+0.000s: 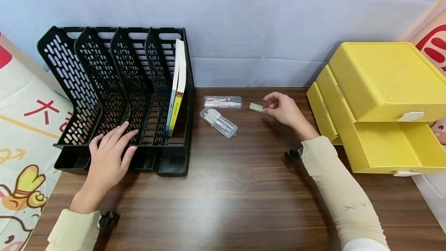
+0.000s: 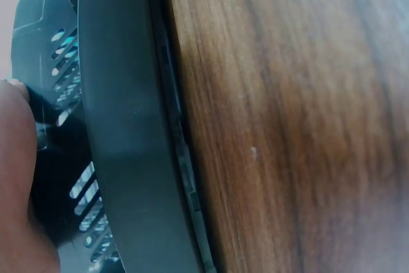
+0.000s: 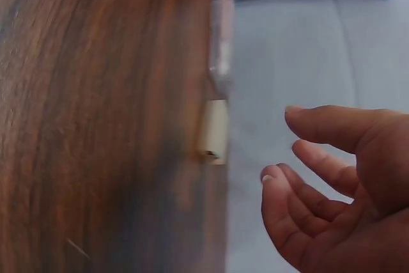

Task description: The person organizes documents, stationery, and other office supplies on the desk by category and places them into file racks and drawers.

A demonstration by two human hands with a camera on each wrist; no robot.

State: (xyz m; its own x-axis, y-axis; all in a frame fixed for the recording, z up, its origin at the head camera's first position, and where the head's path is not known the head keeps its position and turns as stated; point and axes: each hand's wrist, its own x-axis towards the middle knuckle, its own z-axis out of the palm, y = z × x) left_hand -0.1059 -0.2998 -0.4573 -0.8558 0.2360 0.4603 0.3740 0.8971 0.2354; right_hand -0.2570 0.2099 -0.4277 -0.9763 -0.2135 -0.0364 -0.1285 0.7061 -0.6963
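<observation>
My left hand (image 1: 109,158) rests over the front edge of a black file rack (image 1: 170,148), its fingers spread and reaching into the slots. Only part of that hand shows at the side of the left wrist view, beside the rack's front trough (image 2: 131,119). A small pale green eraser (image 1: 256,107) lies on the table near the wall. Just to its right is my right hand (image 1: 283,109), fingers loosely bent. In the right wrist view a gap separates the fingertips from the eraser (image 3: 216,131), and nothing is between thumb and fingers.
Two clear plastic cases with stationery, one flat case (image 1: 222,102) and one angled case (image 1: 218,122), lie left of the eraser. Books (image 1: 176,92) lean in the rack's right slot. A yellow drawer unit (image 1: 386,84) stands at right, its lower drawer (image 1: 366,154) pulled out.
</observation>
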